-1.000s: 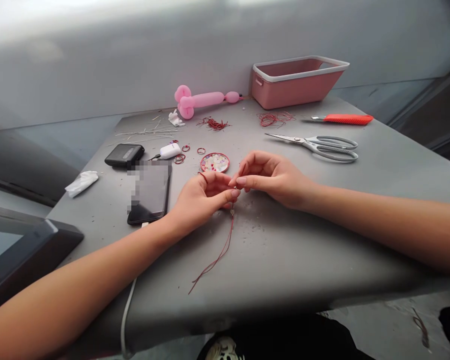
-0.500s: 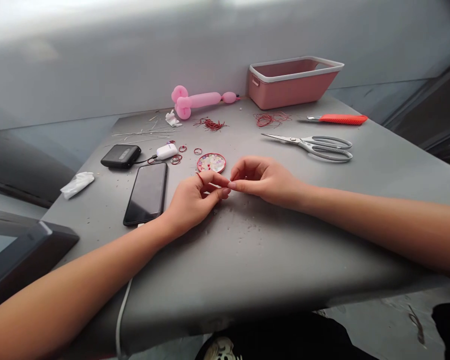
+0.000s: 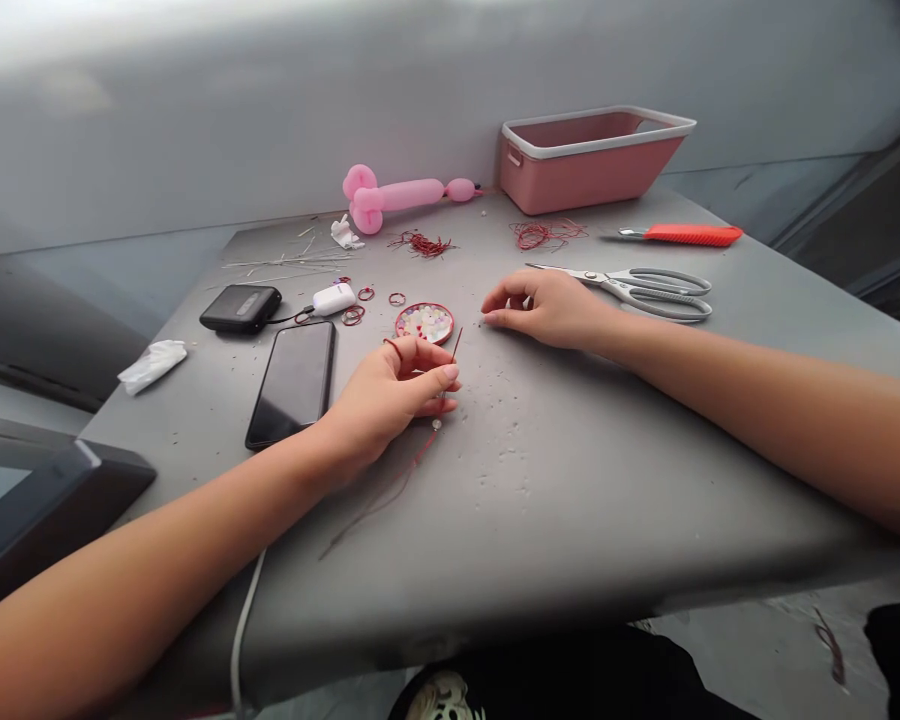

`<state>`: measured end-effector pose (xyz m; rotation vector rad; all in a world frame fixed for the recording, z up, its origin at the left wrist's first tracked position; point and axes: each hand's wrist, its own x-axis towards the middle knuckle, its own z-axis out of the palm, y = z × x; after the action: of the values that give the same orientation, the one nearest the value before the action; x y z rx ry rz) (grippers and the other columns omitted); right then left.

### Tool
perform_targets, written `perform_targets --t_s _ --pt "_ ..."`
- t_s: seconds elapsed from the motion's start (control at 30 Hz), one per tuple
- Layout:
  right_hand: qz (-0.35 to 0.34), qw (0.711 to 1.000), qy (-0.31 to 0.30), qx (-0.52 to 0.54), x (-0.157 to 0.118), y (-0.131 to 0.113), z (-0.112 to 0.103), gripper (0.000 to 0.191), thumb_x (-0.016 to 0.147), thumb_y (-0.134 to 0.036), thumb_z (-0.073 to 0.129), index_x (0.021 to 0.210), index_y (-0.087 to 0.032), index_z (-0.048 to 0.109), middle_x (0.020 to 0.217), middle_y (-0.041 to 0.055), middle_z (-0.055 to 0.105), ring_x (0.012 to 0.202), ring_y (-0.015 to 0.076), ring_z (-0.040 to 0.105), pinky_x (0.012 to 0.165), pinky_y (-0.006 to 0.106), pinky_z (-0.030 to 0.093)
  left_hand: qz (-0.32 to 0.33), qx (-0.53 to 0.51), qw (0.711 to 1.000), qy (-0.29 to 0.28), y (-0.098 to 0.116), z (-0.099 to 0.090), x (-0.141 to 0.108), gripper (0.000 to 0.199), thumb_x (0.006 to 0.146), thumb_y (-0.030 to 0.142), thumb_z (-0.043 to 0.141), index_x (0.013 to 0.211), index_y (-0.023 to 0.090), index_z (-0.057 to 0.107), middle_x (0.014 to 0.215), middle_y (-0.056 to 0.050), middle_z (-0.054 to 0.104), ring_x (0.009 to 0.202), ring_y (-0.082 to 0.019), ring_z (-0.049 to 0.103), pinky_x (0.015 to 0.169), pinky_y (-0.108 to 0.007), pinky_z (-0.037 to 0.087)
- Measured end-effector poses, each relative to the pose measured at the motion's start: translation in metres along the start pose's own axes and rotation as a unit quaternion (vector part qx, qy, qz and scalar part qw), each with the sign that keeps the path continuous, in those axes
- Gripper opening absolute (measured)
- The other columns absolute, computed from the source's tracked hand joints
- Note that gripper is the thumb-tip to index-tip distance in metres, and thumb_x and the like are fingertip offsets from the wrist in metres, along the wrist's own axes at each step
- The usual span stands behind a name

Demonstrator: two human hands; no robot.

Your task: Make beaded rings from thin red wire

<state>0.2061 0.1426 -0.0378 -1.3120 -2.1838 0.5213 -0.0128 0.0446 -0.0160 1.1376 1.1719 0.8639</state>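
My left hand [image 3: 401, 395] is closed in a pinch on a red cord [image 3: 412, 468]. One short end stands up above the fingertips, and the long tail hangs down toward the table's front. A small clear bead [image 3: 437, 425] sits on this cord just below the fingers. Around a finger of the same hand runs a red cord loop [image 3: 394, 350]. My right hand [image 3: 544, 308] rests low over the table, left of the scissors [image 3: 637, 290], with thumb and forefinger close together. What lies at those fingertips is too small to name. Behind my left hand is a red-rimmed dish [image 3: 424, 323] of pale beads.
A phone [image 3: 292, 385], a black power bank [image 3: 240, 308] and a white plug-in piece [image 3: 334, 299] lie left. Further back are red cord rings [image 3: 353, 315], cord scraps [image 3: 429, 244], a cord tangle [image 3: 544, 235], a pink balloon [image 3: 409, 196], a red-handled cutter [image 3: 694, 235] and a pink basket [image 3: 592, 178].
My hands have come apart. The right one moved away up and to the right, toward the scissors. My left hand stayed near its place, and the beaded cord now shows hanging from it.
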Motion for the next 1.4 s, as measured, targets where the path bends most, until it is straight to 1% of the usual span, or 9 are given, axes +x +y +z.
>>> perform_targets --t_s 0.2,0.33,0.53,0.63,0.73,0.83,1.0,1.23,1.4 --pt "-0.043 0.993 -0.068 -0.086 0.007 -0.004 -0.001 0.014 0.084 -0.027 0.060 0.088 -0.019 0.071 0.093 0.0058 0.064 0.080 0.0183 0.057 0.074 0.032 0.043 -0.039 -0.068 0.997 -0.013 0.000 0.004 -0.003 0.021 0.072 0.020 0.078 0.081 0.015 0.059 0.081 0.001 0.059 0.076 -0.010 0.061 0.069 -0.024 0.055" --pt "-0.068 0.987 -0.100 -0.110 0.007 -0.003 0.001 0.010 0.086 -0.021 0.054 0.086 -0.018 0.064 0.098 0.0087 0.061 0.088 0.0212 0.058 0.081 0.034 0.045 0.014 -0.005 1.000 -0.003 -0.002 0.003 0.000 0.020 0.074 0.024 0.076 0.082 0.017 0.059 0.081 0.001 0.059 0.076 -0.010 0.060 0.074 -0.027 0.054" --pt "-0.058 0.995 -0.018 -0.082 -0.006 -0.005 0.005 0.009 0.085 -0.012 0.048 0.088 -0.020 0.053 0.094 0.0080 0.062 0.087 0.0213 0.057 0.079 0.035 0.046 0.119 0.141 0.983 0.006 -0.009 -0.007 0.008 0.025 0.079 0.029 0.070 0.102 0.018 0.068 0.087 -0.002 0.064 0.071 -0.010 0.057 0.070 -0.027 0.050" --pt "-0.079 0.995 0.047 0.032 -0.018 -0.013 0.005 0.007 0.082 -0.014 0.054 0.085 -0.021 0.054 0.084 0.0038 0.063 0.076 0.0180 0.057 0.073 0.033 0.047 0.115 0.142 0.983 -0.011 -0.011 -0.010 0.010 0.026 0.079 0.031 0.069 0.102 0.018 0.069 0.089 -0.002 0.064 0.068 -0.009 0.056 0.066 -0.026 0.048" --pt "-0.108 0.978 0.037 0.173 -0.029 -0.023 0.009 0.004 0.083 -0.021 0.058 0.086 -0.020 0.056 0.081 0.0023 0.064 0.072 0.0154 0.059 0.067 0.030 0.051 0.110 0.146 0.983 -0.017 -0.011 -0.011 0.010 0.025 0.079 0.031 0.068 0.101 0.019 0.068 0.083 -0.001 0.063 0.068 -0.010 0.057 0.066 -0.027 0.049" --pt "-0.125 0.964 0.044 0.230 -0.037 -0.030 0.015 0.008 0.083 -0.026 0.063 0.088 -0.020 0.059 0.085 0.0020 0.068 0.074 0.0143 0.063 0.069 0.029 0.055 0.120 0.191 0.974 -0.007 -0.011 -0.011 0.009 0.021 0.078 0.029 0.068 0.096 0.019 0.069 0.081 -0.001 0.064 0.068 -0.012 0.057 0.067 -0.028 0.049" --pt "-0.206 0.957 0.097 0.180 -0.041 -0.033 0.020 0.009 0.085 -0.022 0.063 0.094 -0.020 0.063 0.090 0.0031 0.071 0.082 0.0149 0.068 0.078 0.031 0.060 0.125 0.235 0.964 0.000 -0.010 -0.011 0.005 0.019 0.079 0.030 0.067 0.094 0.019 0.069 0.080 -0.001 0.067 0.068 -0.012 0.059 0.068 -0.028 0.047" --pt "-0.350 0.918 0.180 0.046 -0.041 -0.031 0.016 0.008 0.090 -0.017 0.059 0.089 -0.023 0.064 0.081 0.0015 0.071 0.071 0.0129 0.066 0.067 0.028 0.057 0.129 0.233 0.964 -0.003 -0.010 -0.009 0.004 0.019 0.079 0.031 0.067 0.094 0.019 0.069 0.080 0.000 0.068 0.067 -0.011 0.058 0.066 -0.026 0.047" --pt "-0.368 0.914 0.171 0.025 -0.036 -0.025 0.017 0.010 0.091 -0.016 0.056 0.087 -0.023 0.063 0.084 0.0027 0.072 0.077 0.0144 0.066 0.070 0.029 0.056 0.123 0.223 0.967 0.004 -0.008 -0.008 0.006 0.020 0.078 0.031 0.067 0.093 0.018 0.069 0.076 -0.001 0.065 0.064 -0.011 0.057 0.064 -0.026 0.046"
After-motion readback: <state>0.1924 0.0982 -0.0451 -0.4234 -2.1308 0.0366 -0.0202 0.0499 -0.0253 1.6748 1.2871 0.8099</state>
